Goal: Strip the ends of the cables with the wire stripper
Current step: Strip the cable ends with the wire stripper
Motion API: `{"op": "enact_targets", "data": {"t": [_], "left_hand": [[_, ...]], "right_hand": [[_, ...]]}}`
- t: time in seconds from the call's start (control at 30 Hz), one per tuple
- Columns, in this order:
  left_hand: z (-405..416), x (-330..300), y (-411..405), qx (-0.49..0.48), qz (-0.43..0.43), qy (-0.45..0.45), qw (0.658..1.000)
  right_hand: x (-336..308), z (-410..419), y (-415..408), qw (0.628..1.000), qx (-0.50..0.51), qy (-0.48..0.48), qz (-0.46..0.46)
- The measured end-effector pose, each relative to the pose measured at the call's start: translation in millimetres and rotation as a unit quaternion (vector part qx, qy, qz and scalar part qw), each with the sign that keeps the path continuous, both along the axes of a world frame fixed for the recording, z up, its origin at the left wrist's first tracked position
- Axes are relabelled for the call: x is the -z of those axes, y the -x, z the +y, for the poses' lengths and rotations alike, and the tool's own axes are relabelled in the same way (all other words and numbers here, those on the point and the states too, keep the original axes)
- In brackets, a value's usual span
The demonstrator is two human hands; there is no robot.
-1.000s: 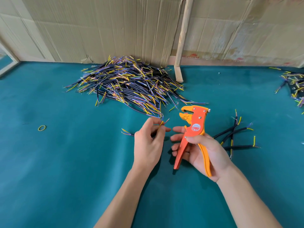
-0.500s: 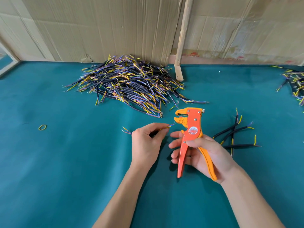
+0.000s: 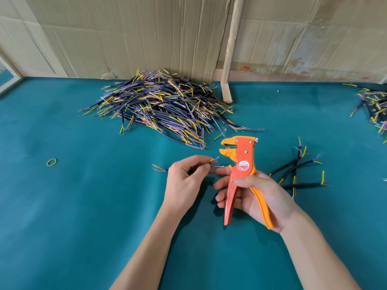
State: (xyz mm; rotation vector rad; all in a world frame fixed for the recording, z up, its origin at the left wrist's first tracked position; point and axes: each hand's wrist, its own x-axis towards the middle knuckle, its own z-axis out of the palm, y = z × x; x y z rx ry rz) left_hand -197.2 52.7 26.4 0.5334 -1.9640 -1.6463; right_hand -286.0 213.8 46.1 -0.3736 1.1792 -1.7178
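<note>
Cable (image 3: 211, 161) pinched in the left hand (image 3: 184, 185), tips just beside the wire stripper (image 3: 240, 164) gripped by the right hand (image 3: 257, 197); next, probably feeding one core into its open jaws.

Both forearms bare, reaching forward from the lower edge and converging toward the middle. Left hand (image 3: 184, 183) back-up, wrist straight, fingers curled, thumb and forefinger pinching a thin cable (image 3: 212, 160) at its coloured end. Right hand (image 3: 257, 195) palm turned up and inward, thumb laid across the front of an upright orange wire stripper (image 3: 238, 170), fingers wrapped loosely behind its handles, fingertips (image 3: 219, 186) showing on the left.
</note>
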Motion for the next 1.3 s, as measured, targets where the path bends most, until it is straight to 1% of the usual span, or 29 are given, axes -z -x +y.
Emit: {"op": "enact_targets", "data": {"t": [0.33, 0.43, 0.57, 0.73, 0.87, 1.0, 1.13, 1.23, 1.3], "left_hand": [[-3, 2, -2, 0.011, 0.013, -0.005, 1.000], [-2, 2, 0, -0.001, 0.005, 0.030, 1.000], [-2, 2, 2, -0.007, 0.007, 0.019, 1.000], [-2, 5, 4, -0.022, -0.017, 0.045, 0.999], [-2, 5, 5, -0.009, -0.004, 0.067, 0.998], [-6, 5, 2, 0.007, -0.001, 0.052, 0.999], [-8, 5, 1, 0.010, -0.012, 0.004, 1.000], [-5, 5, 2, -0.019, -0.004, -0.001, 1.000], [-2, 7, 3, -0.063, 0.004, 0.008, 0.998]], "right_hand": [[3, 1, 2, 1.000, -0.004, 0.008, -0.004], [3, 3, 1, 1.000, -0.009, 0.024, -0.004], [3, 1, 0, 0.999, -0.020, 0.045, -0.014], [4, -7, -6, 0.999, -0.002, 0.043, -0.015], [4, -12, -7, 0.996, 0.039, 0.069, -0.040], [3, -15, -6, 0.996, 0.060, 0.052, -0.028], [4, -13, -4, 0.997, 0.059, 0.052, -0.017], [4, -10, -3, 0.997, 0.061, 0.043, -0.004], [5, -5, -1, 0.997, 0.063, 0.031, 0.011]]}}
